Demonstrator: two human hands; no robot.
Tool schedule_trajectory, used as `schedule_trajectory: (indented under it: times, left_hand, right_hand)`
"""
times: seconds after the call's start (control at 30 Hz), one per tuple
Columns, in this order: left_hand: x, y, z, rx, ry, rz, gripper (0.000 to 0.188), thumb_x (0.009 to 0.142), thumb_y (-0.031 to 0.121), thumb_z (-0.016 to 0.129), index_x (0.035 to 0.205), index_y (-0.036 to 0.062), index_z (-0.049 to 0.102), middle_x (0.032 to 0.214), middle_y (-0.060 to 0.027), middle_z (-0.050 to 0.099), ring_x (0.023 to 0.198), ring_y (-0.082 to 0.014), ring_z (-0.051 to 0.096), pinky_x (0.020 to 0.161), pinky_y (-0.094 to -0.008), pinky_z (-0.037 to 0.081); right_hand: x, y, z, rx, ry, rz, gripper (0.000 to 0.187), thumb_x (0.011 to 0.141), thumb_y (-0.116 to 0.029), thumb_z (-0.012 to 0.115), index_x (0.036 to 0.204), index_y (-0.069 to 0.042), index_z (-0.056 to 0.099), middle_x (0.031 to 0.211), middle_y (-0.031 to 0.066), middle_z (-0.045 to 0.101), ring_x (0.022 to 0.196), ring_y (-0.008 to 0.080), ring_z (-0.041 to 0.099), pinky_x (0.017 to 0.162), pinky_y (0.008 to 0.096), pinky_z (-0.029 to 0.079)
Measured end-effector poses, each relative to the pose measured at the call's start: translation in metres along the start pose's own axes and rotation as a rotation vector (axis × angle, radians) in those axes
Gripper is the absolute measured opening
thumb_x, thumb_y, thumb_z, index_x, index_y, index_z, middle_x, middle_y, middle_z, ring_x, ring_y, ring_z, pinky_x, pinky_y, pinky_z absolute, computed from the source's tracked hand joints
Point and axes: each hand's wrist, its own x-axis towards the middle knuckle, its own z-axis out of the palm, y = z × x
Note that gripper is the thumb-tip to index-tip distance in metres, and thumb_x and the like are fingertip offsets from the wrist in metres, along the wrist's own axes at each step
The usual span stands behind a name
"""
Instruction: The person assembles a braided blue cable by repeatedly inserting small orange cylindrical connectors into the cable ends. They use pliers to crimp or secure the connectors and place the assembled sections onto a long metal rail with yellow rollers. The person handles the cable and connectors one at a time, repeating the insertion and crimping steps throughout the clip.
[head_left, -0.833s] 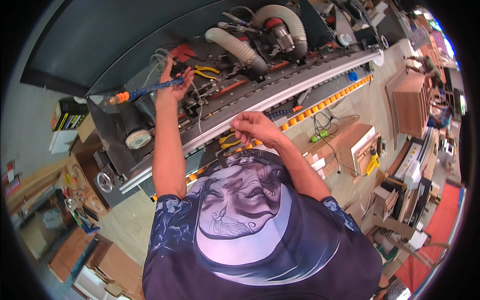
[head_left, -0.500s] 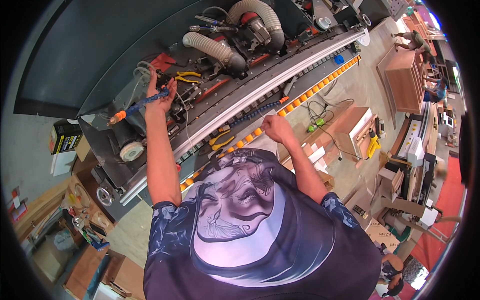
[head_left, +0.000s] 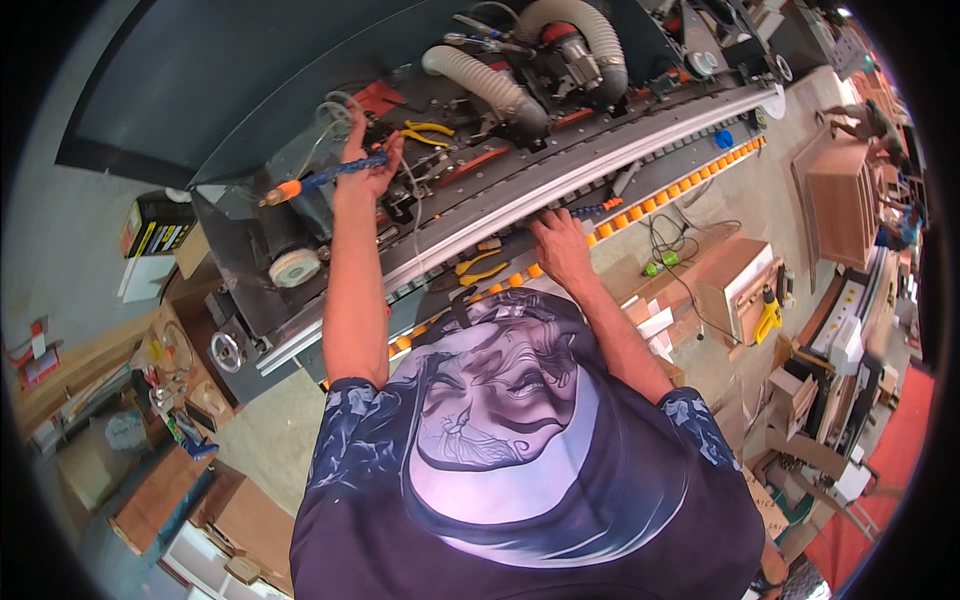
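My left hand [head_left: 372,172] reaches into the machine, its fingers spread apart among small fittings and a clear tube. A blue segmented coolant hose [head_left: 335,174] with an orange nozzle [head_left: 282,193] crosses in front of that hand's palm. My right hand [head_left: 564,250] rests at the front rail, its fingers curled over a second blue segmented hose [head_left: 590,211], whose orange tip pokes out to the right. Left of it lie yellow-handled pliers [head_left: 480,268]. Another pair of yellow-handled pliers [head_left: 428,132] lies inside the machine, right of my left hand.
Ribbed grey ducts [head_left: 480,80] curve over motors at the back. A white rail [head_left: 570,190] and a row of orange rollers [head_left: 660,198] run along the machine's front. Cables [head_left: 670,235], wooden boxes and a yellow tool [head_left: 768,315] are on the floor at right. People stand at far right.
The view has shifted, so the scene sits farther right. My right hand has moved forward from the orange rollers onto the blue hose at the rail. My left hand stays among the fittings.
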Motion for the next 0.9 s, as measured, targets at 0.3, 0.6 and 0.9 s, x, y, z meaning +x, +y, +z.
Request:
schedule_trajectory:
  times: [0.3,0.6,0.9]
  left_hand:
    - [-0.005,-0.008,0.002,0.074,0.075,0.063,0.075,0.079,0.053,0.094,0.110,0.0039,0.045,0.111,-0.0268,0.070,0.088,-0.0325,0.076,0.061,-0.0331,0.067]
    - [0.003,-0.008,-0.009,0.179,0.094,0.130,0.079,0.089,0.050,0.086,0.145,0.0121,0.048,0.107,-0.0202,0.073,0.084,-0.0264,0.077,0.060,-0.0303,0.065]
    - [-0.013,-0.008,-0.023,0.311,-0.042,0.225,0.067,0.090,0.049,0.086,0.138,0.0137,0.055,0.107,-0.0167,0.076,0.088,-0.0214,0.077,0.069,-0.0300,0.064]
  right_hand:
    - [0.030,-0.093,-0.067,0.580,-0.012,-0.158,0.029,0.094,-0.034,0.074,0.094,-0.004,0.072,0.095,0.0165,0.073,0.092,0.0395,0.070,0.077,0.0483,0.057]
    - [0.066,-0.192,-0.066,0.177,-0.353,-0.229,0.053,0.089,-0.049,0.077,0.090,0.003,0.072,0.077,0.0218,0.074,0.080,0.0394,0.078,0.068,0.0501,0.061]
    - [0.062,-0.170,-0.089,0.211,-0.369,-0.182,0.024,0.092,-0.021,0.064,0.096,0.003,0.069,0.085,0.0256,0.074,0.084,0.0459,0.074,0.078,0.0535,0.059]
